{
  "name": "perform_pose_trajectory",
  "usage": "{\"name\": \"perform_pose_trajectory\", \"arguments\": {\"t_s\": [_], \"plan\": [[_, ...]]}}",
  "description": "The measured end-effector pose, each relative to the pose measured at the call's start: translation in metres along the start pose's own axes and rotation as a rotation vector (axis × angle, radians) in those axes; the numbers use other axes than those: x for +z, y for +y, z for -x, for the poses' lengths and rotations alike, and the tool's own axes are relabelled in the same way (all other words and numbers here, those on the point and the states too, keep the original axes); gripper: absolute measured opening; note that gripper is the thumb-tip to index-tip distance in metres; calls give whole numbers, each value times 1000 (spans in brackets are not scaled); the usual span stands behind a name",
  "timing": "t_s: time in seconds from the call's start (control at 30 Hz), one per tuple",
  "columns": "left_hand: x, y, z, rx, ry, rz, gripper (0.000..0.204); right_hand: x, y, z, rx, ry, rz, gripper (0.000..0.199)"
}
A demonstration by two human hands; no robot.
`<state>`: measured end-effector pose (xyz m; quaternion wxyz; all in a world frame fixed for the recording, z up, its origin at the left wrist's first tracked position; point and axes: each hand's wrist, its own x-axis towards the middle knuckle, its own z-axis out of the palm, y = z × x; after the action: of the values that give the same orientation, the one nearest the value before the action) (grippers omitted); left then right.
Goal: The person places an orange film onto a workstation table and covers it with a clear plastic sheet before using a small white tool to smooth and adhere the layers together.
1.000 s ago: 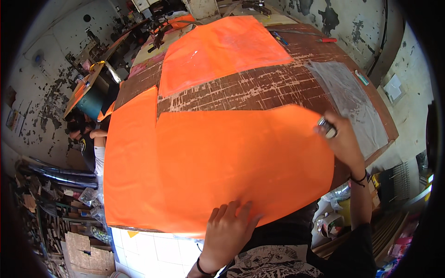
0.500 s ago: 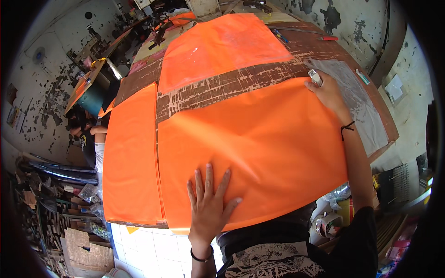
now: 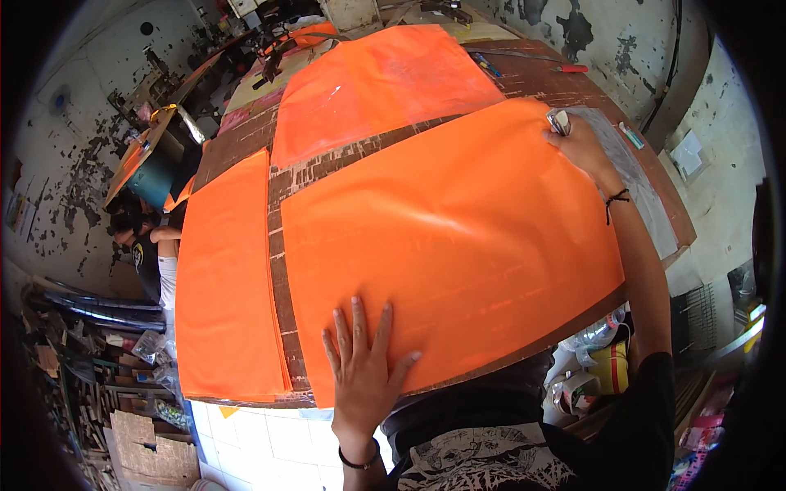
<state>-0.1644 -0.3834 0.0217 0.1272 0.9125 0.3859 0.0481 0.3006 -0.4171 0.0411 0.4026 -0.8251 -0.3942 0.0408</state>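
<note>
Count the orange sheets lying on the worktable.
3: a big sheet under both hands, a narrow sheet at the left edge, a far sheet at the back. More may lie stacked beneath.

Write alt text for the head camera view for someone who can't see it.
A person's left hand presses flat on a large orange sheet on a worn brown table, while the right hand holds a small silver object at its far corner. Two more orange sheets lie nearby.

Small object mostly hidden in right hand
</note>
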Motion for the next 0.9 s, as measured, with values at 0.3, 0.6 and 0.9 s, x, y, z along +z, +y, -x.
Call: {"name": "perform_pose_trajectory", "arguments": {"t_s": [0.3,0.6,0.9], "plan": [[8,-16,-24,-62,140,-23,58,22,32,0,-43,-13,89,33],[5,-26,-24,-60,207,-21,51,25,16,11,-78,13,186,37],[-10,-40,18,-164,216,-40,62,-92,-45,55,-74,574,-44,38]]}}
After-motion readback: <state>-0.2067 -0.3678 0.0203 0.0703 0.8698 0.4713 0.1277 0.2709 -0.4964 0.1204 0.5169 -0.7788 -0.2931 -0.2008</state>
